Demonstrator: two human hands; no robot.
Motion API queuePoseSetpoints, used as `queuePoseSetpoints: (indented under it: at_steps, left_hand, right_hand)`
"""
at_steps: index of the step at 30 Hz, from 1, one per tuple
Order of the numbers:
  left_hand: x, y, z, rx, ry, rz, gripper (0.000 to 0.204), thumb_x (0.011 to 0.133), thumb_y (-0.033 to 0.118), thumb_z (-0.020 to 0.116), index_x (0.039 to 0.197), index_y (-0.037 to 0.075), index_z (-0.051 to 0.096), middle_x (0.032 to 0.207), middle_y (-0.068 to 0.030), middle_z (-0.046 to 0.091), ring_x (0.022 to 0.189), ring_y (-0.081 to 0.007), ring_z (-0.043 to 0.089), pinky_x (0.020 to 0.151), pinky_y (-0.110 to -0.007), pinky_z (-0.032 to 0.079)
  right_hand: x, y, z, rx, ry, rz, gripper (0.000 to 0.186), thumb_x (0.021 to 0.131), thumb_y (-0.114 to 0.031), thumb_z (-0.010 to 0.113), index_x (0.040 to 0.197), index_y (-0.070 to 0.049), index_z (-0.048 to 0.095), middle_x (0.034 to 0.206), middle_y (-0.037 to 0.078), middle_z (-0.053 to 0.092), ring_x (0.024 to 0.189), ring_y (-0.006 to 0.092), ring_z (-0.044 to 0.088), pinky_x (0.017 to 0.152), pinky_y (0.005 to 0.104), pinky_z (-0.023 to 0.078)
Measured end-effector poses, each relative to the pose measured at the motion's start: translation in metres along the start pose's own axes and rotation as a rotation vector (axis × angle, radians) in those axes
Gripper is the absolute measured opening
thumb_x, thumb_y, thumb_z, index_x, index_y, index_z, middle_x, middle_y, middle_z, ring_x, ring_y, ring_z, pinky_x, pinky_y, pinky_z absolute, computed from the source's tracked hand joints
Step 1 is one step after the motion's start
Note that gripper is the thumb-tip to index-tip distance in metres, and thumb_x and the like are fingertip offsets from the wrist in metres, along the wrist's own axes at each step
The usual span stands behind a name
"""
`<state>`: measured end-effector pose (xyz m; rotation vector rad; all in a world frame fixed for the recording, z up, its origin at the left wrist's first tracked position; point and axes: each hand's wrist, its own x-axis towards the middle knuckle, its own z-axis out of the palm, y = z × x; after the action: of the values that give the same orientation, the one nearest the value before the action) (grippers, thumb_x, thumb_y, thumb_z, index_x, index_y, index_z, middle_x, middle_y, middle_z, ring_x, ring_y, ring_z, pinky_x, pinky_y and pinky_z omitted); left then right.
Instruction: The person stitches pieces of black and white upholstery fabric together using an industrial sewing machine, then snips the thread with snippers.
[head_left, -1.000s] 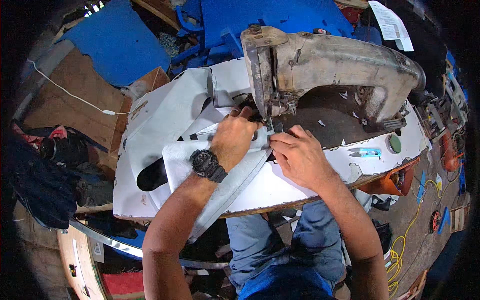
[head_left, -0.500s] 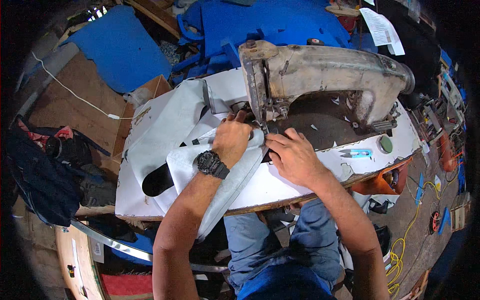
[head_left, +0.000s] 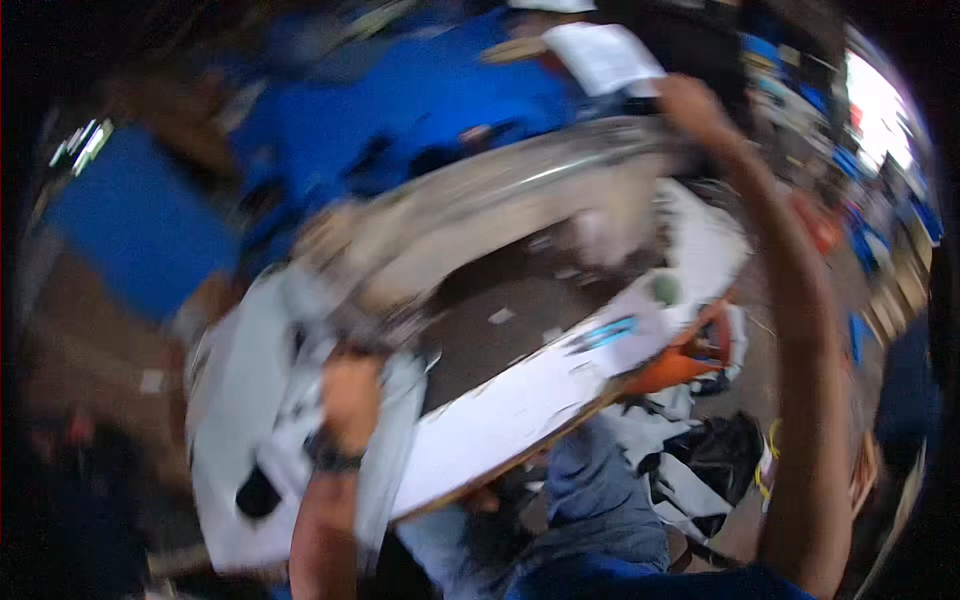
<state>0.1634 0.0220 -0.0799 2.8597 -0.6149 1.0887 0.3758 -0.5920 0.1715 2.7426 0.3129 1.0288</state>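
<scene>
Fabric (head_left: 392,430) in pale grey lies under our left hand (head_left: 350,395) on the white tabletop (head_left: 500,420), beside the sewing machine (head_left: 500,205); we judge it light, soft, best held flat near its edge. Our right hand (head_left: 692,106) is by the machine's far end; with this blur we cannot tell either hand's grip. We cannot make out what the orange pouch (head_left: 665,370) holds.

The sewing machine (head_left: 450,225) is showing beige; the fabric (head_left: 235,365) is looking pale grey, the desk (head_left: 480,435) white, the snips (head_left: 612,332) light blue.
</scene>
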Motion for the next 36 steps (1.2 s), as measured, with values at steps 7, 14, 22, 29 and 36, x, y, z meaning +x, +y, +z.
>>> queuePoseSetpoints:
  at_steps: [7, 14, 22, 29, 36]
  left_hand:
    - [0.009, -0.017, -0.043, -0.112, -0.23, -0.176, 0.028, 0.085, -0.003, 0.057, 0.102, 0.001, 0.079, 0.102, -0.0239, 0.074, 0.098, -0.0447, 0.068, 0.087, -0.051, 0.054]
    - [0.02, -0.017, -0.05, 0.034, -0.411, -0.202, 0.031, 0.082, -0.005, 0.062, 0.108, 0.003, 0.078, 0.111, -0.0249, 0.072, 0.107, -0.044, 0.066, 0.095, -0.05, 0.052]
    - [0.014, -0.02, -0.078, 0.177, -0.41, -0.046, 0.022, 0.087, 0.014, 0.068, 0.104, 0.012, 0.082, 0.089, -0.0195, 0.075, 0.081, -0.0376, 0.072, 0.073, -0.048, 0.058]
    - [0.007, -0.026, -0.079, 0.07, -0.29, -0.07, 0.023, 0.087, 0.013, 0.066, 0.104, 0.014, 0.082, 0.082, -0.0175, 0.073, 0.08, -0.0372, 0.07, 0.073, -0.048, 0.057]
    - [-0.021, -0.025, -0.087, -0.005, -0.281, -0.146, 0.039, 0.081, -0.011, 0.059, 0.112, 0.005, 0.079, 0.113, -0.0264, 0.067, 0.108, -0.0444, 0.065, 0.096, -0.049, 0.052]
  right_hand:
    - [-0.014, -0.078, 0.033, 0.785, 0.054, 0.084, 0.042, 0.098, -0.042, 0.061, 0.094, -0.004, 0.078, 0.093, 0.024, 0.075, 0.088, 0.039, 0.073, 0.082, 0.0485, 0.056]
    - [-0.029, -0.077, -0.026, 0.425, 0.148, 0.481, 0.057, 0.095, -0.056, 0.06, 0.096, -0.002, 0.08, 0.093, 0.026, 0.075, 0.095, 0.0424, 0.074, 0.087, 0.0482, 0.058]
    - [-0.045, -0.096, 0.02, 0.609, 0.083, 0.481, 0.057, 0.102, -0.053, 0.053, 0.101, 0.0, 0.074, 0.096, 0.023, 0.075, 0.096, 0.0465, 0.071, 0.089, 0.0517, 0.056]
    - [-0.106, -0.102, 0.049, 1.022, 0.423, 0.493, 0.054, 0.109, -0.047, 0.046, 0.092, -0.001, 0.068, 0.086, 0.026, 0.068, 0.087, 0.0521, 0.065, 0.077, 0.0565, 0.05]
    - [-0.053, -0.098, -0.01, 0.613, 0.01, 0.496, 0.057, 0.104, -0.053, 0.053, 0.096, -0.001, 0.076, 0.096, 0.026, 0.074, 0.097, 0.0451, 0.072, 0.087, 0.0525, 0.056]
